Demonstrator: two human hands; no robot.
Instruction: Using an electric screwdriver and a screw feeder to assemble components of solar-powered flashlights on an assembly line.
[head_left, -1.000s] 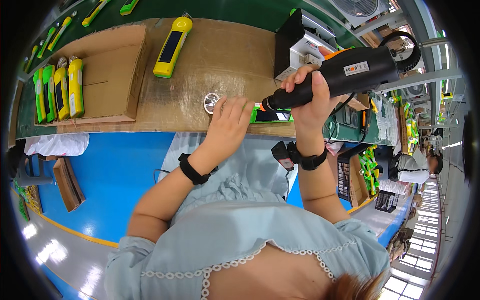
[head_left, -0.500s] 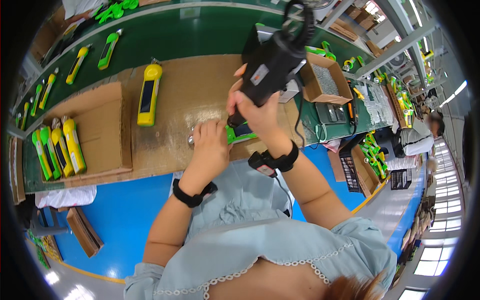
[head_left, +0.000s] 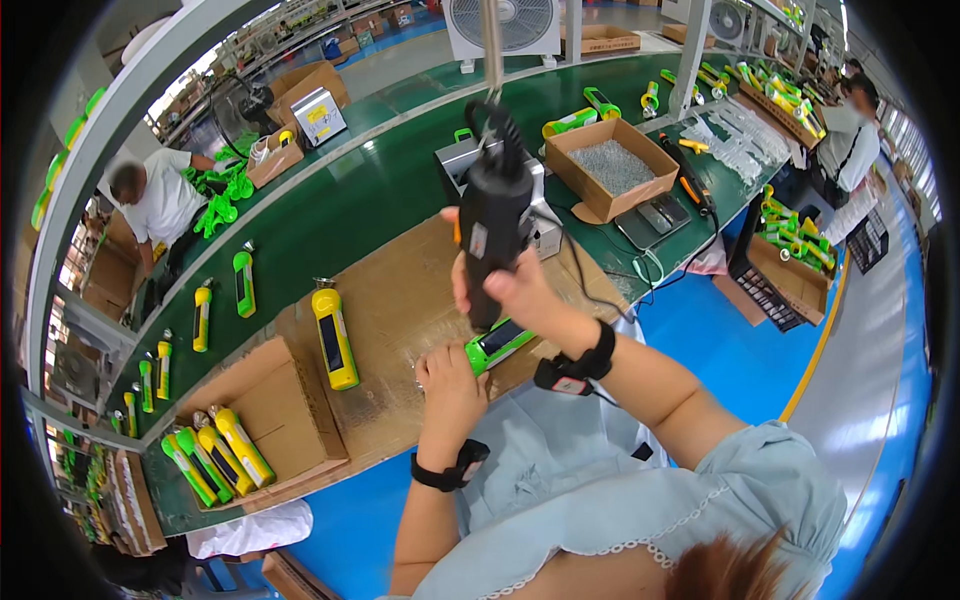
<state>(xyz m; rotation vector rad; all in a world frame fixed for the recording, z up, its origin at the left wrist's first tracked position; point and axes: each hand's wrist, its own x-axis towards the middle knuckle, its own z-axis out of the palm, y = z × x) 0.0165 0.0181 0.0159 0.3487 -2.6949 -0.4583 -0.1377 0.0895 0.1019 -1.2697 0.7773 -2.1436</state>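
Head view: near the centre of the frame the right hand (head_left: 515,290) is clenched around a black electric screwdriver (head_left: 493,235), held upright with its cord running up to an overhead pole. Its tip comes down on a green handheld device (head_left: 498,343) that lies on the brown cardboard sheet (head_left: 400,300) covering the near part of the bench (head_left: 380,200). Just below and to the left of it, the left hand (head_left: 450,385) rests on the near end of that green device, fingers (head_left: 432,362) curled down to steady it; how tightly they grip I cannot tell.

As to progress, my reading is that the green device is mid-fastening: the driver sits on it and it has not been set aside. A yellow device (head_left: 335,338) lies alone on the cardboard left of centre, and a shallow cardboard tray (head_left: 280,415) at lower left holds several more yellow and green units (head_left: 215,450), so some pieces seem to be done or waiting; which, I cannot say. More units lie along the green belt at the left edge.

At upper right an open box of screws (head_left: 612,167) stands within reach. Another person in a white shirt (head_left: 160,200) works at upper left.
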